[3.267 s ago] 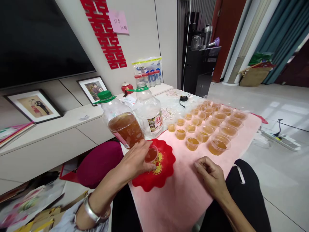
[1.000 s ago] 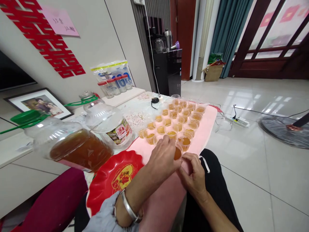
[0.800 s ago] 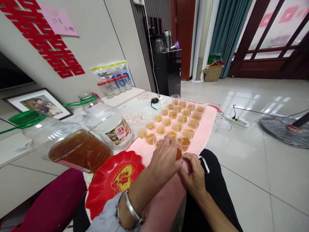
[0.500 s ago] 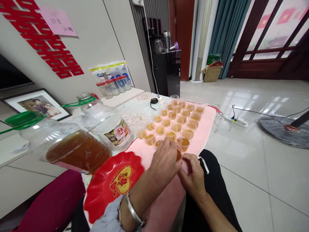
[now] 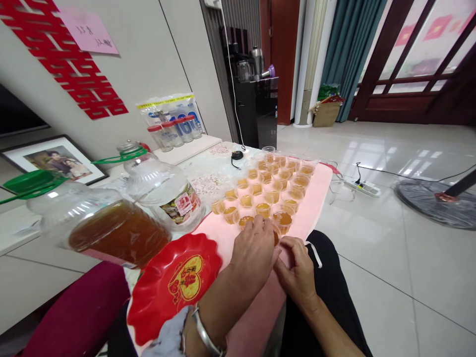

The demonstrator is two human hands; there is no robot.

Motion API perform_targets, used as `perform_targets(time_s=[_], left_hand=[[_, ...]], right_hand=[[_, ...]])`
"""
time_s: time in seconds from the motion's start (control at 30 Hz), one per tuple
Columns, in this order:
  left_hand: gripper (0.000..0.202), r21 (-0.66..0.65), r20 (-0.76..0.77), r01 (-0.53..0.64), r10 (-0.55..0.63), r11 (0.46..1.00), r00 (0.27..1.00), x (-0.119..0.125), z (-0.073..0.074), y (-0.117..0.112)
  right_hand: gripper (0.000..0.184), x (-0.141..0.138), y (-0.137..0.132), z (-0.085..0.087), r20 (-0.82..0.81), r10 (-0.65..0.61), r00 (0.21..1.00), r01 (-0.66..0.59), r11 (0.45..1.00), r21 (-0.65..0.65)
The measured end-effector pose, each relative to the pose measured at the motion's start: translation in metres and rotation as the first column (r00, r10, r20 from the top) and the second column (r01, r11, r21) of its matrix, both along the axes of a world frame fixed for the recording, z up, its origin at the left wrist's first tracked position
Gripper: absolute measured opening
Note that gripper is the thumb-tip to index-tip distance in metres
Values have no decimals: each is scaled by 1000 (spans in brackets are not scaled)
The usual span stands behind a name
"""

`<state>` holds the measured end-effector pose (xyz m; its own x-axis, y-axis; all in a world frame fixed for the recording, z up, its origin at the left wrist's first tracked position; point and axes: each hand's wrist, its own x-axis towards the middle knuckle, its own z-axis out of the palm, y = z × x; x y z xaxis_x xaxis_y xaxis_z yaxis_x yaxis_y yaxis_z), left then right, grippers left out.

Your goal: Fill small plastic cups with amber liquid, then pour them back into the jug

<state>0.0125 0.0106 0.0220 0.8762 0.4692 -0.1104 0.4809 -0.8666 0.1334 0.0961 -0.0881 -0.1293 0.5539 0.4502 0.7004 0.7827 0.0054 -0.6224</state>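
Observation:
A small clear plastic cup (image 5: 275, 239) of amber-brown liquid stands at the near end of the rows, partly covered by my fingers. My left hand (image 5: 253, 250), with a silver bangle at the wrist, curls over the cup's left side; its fingertips are partly hidden. From the right, my right hand (image 5: 297, 267) has bent thumb and fingers closed against the cup's near edge. Just beyond are a filled cup (image 5: 282, 218) and another filled cup (image 5: 246, 221). Several more rows of filled cups stand on the pink cloth (image 5: 316, 191).
A red scalloped plate (image 5: 152, 297) lies left of my forearm. Behind it are a large jug of brown liquid (image 5: 119, 233) and a nearly clear jug (image 5: 163, 183). Red-lidded jars (image 5: 174, 133) stand farther back. A power strip (image 5: 362, 187) lies on the floor at right.
My left hand's fingers have shifted slightly, showing more of the filled cup behind them. My right hand stays at the same cup. The view has moved very little.

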Motion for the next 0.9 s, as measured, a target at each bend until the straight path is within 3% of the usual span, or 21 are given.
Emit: perform_targets(time_s=[0.33,0.67,0.9], left_hand=[[34,91,13,16,-17,996,1000,-3,-14,4],[41,-23,-85,-45,43,999,995,-1,11,-3],[39,-56,-99,-31,25,998,995,0,8,0]], right_hand=[[22,1,0,-1,10,-5,1000,5,1000,-7],[24,0,-1,3,17,-7,1000,7,1000,-7],[23,1,-1,2,13,-14,1000,14,1000,-9]])
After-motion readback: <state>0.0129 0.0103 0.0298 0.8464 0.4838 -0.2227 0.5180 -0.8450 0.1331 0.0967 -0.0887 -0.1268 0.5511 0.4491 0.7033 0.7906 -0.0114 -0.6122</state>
